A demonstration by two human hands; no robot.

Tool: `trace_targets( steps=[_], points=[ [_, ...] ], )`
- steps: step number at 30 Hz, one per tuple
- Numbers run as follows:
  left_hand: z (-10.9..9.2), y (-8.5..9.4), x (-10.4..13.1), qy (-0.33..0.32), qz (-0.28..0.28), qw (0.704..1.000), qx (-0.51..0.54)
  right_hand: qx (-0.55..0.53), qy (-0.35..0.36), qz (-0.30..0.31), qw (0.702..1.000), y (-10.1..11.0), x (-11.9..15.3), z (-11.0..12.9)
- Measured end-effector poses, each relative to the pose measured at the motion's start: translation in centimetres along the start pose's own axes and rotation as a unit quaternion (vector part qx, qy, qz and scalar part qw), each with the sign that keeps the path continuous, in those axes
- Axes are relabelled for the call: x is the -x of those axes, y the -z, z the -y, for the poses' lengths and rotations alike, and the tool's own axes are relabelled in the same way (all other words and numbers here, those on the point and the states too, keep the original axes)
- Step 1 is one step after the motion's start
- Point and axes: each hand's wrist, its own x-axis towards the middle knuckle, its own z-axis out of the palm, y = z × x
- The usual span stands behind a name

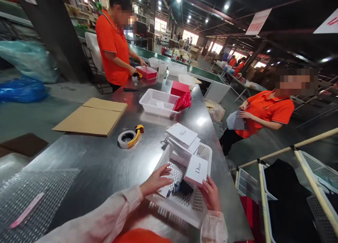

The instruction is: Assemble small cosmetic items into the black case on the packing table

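Observation:
My left hand (157, 179) reaches over the left side of a white perforated plastic basket (179, 216), fingers apart and nothing in them. The fingers of my right hand (210, 194) are on the lower right corner of a small white box (196, 169) marked "Dior", which sits tilted in the basket. Dark items (182, 187) and a white piece lie below it, partly hidden. Across the basket's far end rests a stack of white paper bags (182, 134), the top one also marked "Dior".
A tape dispenser (130, 137), flat cardboard (92, 117) and bubble wrap (34, 200) lie on the metal table (105, 165). Farther off stand another white basket (158, 109) and red bags (182, 101). Co-workers in orange stand at the far left (113, 49) and right (264, 111). A rack (303, 142) borders the right.

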Motion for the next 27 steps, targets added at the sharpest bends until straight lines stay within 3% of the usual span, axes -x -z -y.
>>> trace_targets(
  steps=[5, 9, 13, 16, 18, 22, 27],
  points=[
    [-1.6, -2.4, 0.1, 0.074, 0.101, 0.975, 0.183, -0.145, -0.094, 0.099, 0.980, -5.6, 4.8, -1.7],
    [-1.7, -3.1, 1.7, 0.080, 0.180, 0.955, 0.221, -0.072, -0.124, 0.169, 0.975, -9.1, 5.9, -3.4],
    [-2.2, -1.9, 3.9, -0.012, 0.140, 0.978, 0.153, 0.056, -0.045, 0.201, 0.977, -10.6, 6.1, -3.4],
    [-3.0, -0.8, 5.8, -0.058, 0.106, 0.989, 0.079, 0.059, -0.009, 0.199, 0.978, -11.9, 6.7, -2.9],
    [-3.5, -0.3, 7.1, -0.066, 0.088, 0.994, 0.020, 0.038, -0.019, 0.208, 0.977, -12.9, 7.5, -2.4],
    [-4.0, 0.3, 9.6, -0.087, 0.059, 0.992, -0.076, 0.037, -0.059, 0.285, 0.956, -14.9, 9.3, -1.3],
    [-3.9, 0.4, 11.5, -0.074, 0.052, 0.995, -0.050, 0.059, -0.053, 0.298, 0.951, -15.6, 10.8, -0.4]
  ],
)
